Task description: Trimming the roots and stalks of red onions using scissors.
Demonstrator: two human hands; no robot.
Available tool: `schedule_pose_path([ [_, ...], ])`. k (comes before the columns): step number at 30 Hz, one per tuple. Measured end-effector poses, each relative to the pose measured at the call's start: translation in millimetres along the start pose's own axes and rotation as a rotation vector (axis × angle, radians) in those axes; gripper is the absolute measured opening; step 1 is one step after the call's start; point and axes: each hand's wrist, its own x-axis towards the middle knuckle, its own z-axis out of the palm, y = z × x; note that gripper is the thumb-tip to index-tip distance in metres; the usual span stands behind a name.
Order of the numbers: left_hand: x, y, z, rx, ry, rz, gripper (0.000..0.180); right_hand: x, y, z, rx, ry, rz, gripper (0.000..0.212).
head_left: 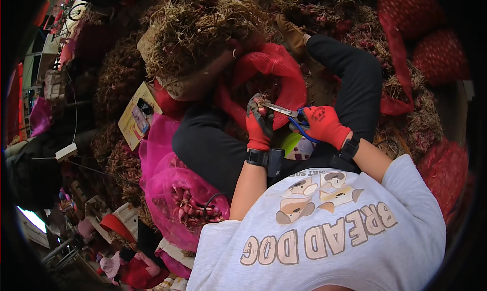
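My left hand (258, 126), in a red and dark grey glove, pinches a small shallot (262, 101) with dry roots or stalk at its top. In a red glove, my right hand (325, 122) is closed around the blue handles of a pair of scissors (282, 110). The scissor blades point left, and their tips reach the shallot. Just beyond both hands, between my legs, stands a red mesh bag (296, 83) with its mouth spread wide. Some shallots show dimly inside it.
A large bundle of dried shallots (190, 35) rises beyond my left knee. By my left thigh sits a pink mesh bag (160, 189) of trimmed shallots. Filled red mesh bags (440, 55) lie at the right. A yellow card (133, 131) bearing a dark object rests at left.
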Motion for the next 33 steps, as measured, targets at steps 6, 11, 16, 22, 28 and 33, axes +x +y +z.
schedule_pose_path([
  [6,4.4,5.8,2.0,-0.607,0.169,-0.684,0.027,2.7,11.0,13.0,-0.133,-0.034,-0.020,0.035],
  [11,5.8,8.7,1.4,-0.509,0.127,-0.669,0.024,7.2,14.8,20.1,-0.107,-0.058,0.031,0.037],
  [16,11.4,2.0,8.2,-0.561,0.218,-0.398,0.018,5.2,-7.2,-10.8,0.232,-0.171,0.160,0.048],
  [22,11.7,-5.0,4.1,-0.658,0.140,-0.350,0.016,2.0,-5.7,-3.0,0.116,-0.068,0.134,0.048],
  [28,8.9,2.1,7.6,-0.474,0.117,-0.310,0.020,3.5,9.9,16.3,0.046,-0.048,0.107,0.047],
  [33,11.1,1.1,-13.1,-0.869,-0.101,-0.559,0.024,-2.8,4.3,-2.3,0.441,-0.117,0.167,0.042],
])
